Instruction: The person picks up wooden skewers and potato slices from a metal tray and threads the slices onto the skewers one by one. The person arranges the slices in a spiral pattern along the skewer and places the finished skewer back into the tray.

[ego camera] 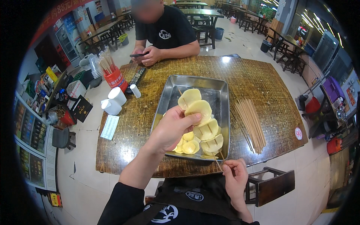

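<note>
My left hand (174, 129) pinches a thin, pale yellow slice (198, 110), seemingly potato, between thumb and fingers. This slice belongs to a row of several threaded on thin wooden skewers (216, 160), held over a metal tray (197, 80). At the tray's near edge, my right hand (235, 173) grips the lower ends of the skewers. One skewer tip pokes out past the top slice (190, 98). Loose slices (190, 146) lie in the near part of the tray, partly hidden by my left hand and the skewered row.
A bundle of wooden skewers (251, 126) lies right of the tray on the wooden table (270, 92). At left are a red chopstick holder (114, 77), a remote control (137, 77), white containers (117, 95) and a printed slip (110, 127). Opposite, a person (168, 31) holds a phone.
</note>
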The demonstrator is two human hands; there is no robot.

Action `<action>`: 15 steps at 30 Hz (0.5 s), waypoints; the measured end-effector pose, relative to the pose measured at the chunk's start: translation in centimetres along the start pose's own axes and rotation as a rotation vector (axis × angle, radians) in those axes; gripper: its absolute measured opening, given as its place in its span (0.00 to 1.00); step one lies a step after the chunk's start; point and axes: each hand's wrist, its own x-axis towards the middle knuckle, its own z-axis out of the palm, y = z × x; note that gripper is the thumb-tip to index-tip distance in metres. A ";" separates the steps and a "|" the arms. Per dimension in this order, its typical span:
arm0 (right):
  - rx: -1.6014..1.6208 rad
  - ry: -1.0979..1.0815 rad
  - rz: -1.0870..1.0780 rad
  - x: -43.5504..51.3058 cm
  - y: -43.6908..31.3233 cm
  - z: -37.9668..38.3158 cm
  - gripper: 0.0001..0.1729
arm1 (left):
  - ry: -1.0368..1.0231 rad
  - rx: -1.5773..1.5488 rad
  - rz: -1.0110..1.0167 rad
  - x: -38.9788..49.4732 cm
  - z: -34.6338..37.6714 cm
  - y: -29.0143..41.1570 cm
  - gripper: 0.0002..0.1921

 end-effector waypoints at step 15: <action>0.446 -0.256 0.441 0.7 -0.8 -0.3 0.05 | -0.017 0.008 0.000 -0.1 0.3 -0.1 0.13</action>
